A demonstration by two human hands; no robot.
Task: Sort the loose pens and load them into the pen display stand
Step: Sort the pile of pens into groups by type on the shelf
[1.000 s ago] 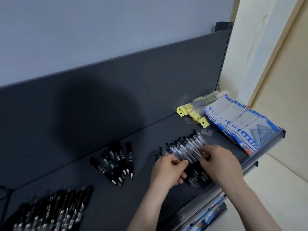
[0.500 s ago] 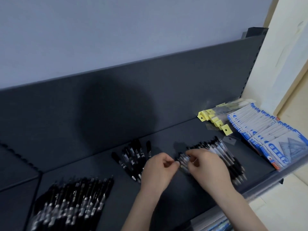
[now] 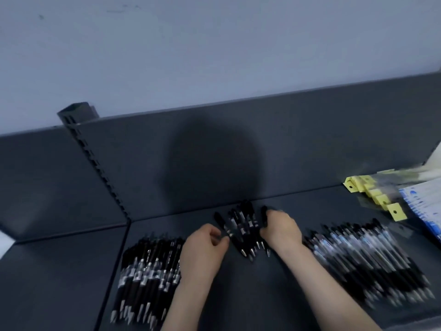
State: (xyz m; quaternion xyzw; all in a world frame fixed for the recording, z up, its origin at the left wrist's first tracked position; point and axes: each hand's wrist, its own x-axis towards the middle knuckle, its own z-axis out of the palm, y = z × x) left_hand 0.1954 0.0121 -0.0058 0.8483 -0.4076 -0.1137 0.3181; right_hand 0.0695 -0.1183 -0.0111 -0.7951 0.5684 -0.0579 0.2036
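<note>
My left hand (image 3: 205,246) and right hand (image 3: 282,230), shifted from clear pens (image 3: 365,261) to black cluster (image 3: 241,226), curl at its flanks, grip indeterminate; gather evenly, tips aligned.

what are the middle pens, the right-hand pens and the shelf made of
Middle pens: likely black plastic, matte, with shiny metal-looking tips. Right-hand pens: clear plastic barrels, dark grips, though blurred. Shelf: probably painted metal, dark grey matte, judging by its slotted upright.
</note>
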